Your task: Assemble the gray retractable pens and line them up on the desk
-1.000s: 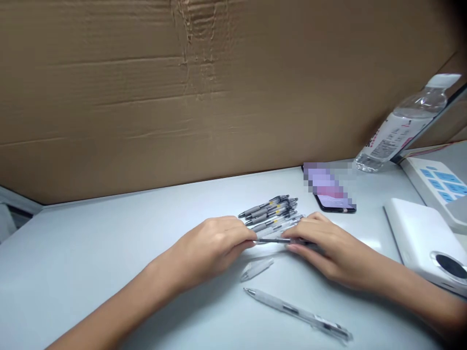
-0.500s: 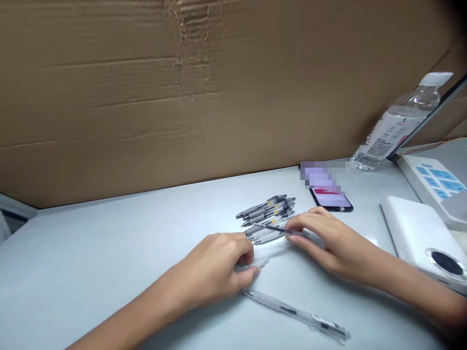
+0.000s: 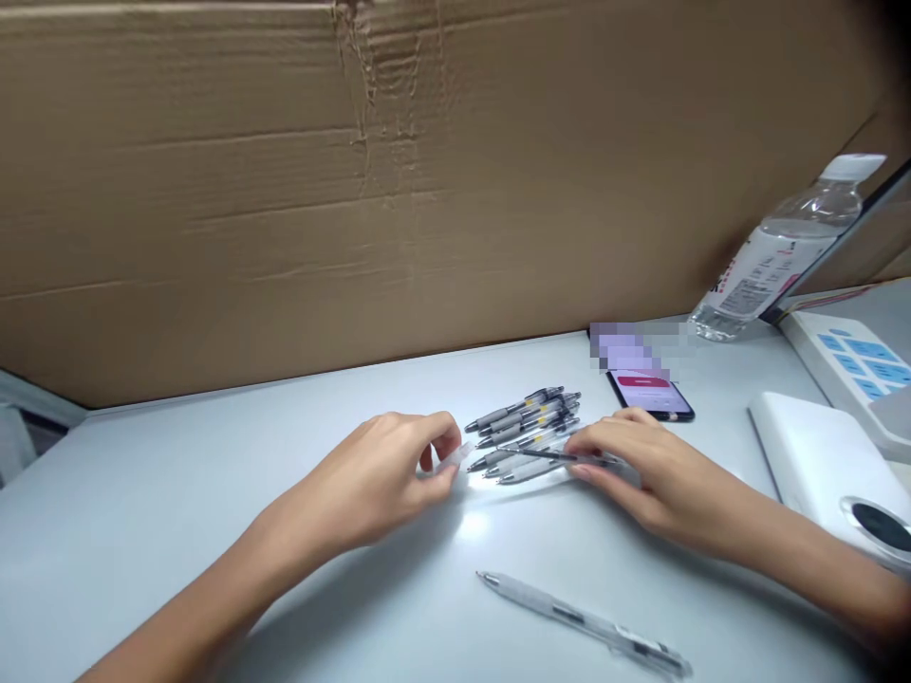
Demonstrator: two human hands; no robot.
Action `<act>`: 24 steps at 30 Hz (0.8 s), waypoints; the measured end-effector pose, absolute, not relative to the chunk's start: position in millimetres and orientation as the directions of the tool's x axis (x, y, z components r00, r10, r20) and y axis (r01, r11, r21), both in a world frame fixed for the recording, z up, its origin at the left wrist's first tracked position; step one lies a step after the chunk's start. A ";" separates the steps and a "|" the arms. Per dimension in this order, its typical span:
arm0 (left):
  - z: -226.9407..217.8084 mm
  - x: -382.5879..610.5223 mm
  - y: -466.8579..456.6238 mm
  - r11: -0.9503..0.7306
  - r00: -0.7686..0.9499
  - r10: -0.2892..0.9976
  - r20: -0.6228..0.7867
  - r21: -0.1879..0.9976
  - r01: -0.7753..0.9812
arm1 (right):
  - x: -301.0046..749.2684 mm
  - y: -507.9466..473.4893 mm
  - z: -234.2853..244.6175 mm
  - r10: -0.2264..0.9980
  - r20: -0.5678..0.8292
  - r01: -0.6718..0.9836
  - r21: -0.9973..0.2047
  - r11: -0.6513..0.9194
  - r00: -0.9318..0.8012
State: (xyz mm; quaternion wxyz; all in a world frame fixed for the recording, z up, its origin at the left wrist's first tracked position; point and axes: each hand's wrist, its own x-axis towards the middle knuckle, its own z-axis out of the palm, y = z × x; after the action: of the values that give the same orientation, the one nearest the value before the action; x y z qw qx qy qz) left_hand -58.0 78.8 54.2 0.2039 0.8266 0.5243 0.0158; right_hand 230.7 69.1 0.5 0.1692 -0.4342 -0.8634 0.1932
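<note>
One pen (image 3: 613, 462) in two parts: front sleeve (image 3: 461, 455) off, refill (image 3: 537, 454) bare.
Our left hand (image 3: 388, 474) pinches the front sleeve; our right hand (image 3: 644, 470) pinches the pen's rear, the refill reaching over the grouped pens (image 3: 523, 415) on the bench (image 3: 213, 455). Those and the lone pen (image 3: 569, 615) nearer us look assembled, so we judge only the held one incomplete. On the bottle (image 3: 811, 211), the label (image 3: 774, 264) carries a barcode (image 3: 744, 297); its smaller print is too blurred for us to read.
</note>
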 end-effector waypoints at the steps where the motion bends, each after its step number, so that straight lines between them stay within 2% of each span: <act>1: 54.2 -58.2 78.7 -0.374 0.456 0.872 -0.178 0.358 0.856 | 230.3 68.9 0.8 0.811 0.123 0.681 -0.480 0.553 -0.572; 12: 53.1 -53.1 75.8 -0.487 0.553 0.827 -0.101 0.363 0.795 | 229.8 67.1 -2.4 0.782 0.118 0.653 -0.482 0.584 -0.611; 24: 50.8 -54.0 75.3 -0.556 0.618 0.780 -0.095 0.348 0.755 | 226.7 68.7 -3.8 0.767 0.133 0.640 -0.473 0.605 -0.627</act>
State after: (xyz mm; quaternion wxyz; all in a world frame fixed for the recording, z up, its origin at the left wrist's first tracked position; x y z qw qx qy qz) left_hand -54.0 75.3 50.8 0.1800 0.8813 0.4355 0.0349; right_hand 226.7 68.7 -3.8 0.1638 -0.3995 -0.8808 0.1943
